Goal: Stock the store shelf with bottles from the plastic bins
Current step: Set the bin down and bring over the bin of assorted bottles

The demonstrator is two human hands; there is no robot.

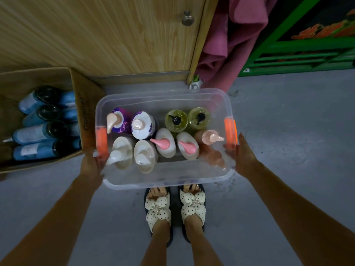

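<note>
I hold a clear plastic bin (165, 177) with orange side latches in front of me, above my feet. My left hand (91, 164) grips its left side under the orange latch, and my right hand (244, 156) grips its right side. Several pump bottles stand upright inside: two green bottles (176, 120) with black pumps at the back right, a purple bottle (119, 121) at the back left, white bottles with pink pumps (165, 144) in the middle, white-pumped bottles (123, 152) at the front left, and a peach bottle (210, 138) at the right.
An open cardboard box (84, 120) with several blue bottles (36, 134) lying in it sits on the grey floor at left. A wooden cabinet door (107, 33) with a knob stands ahead. Pink cloth (236, 41) hangs beside a green rack (299, 56) at right.
</note>
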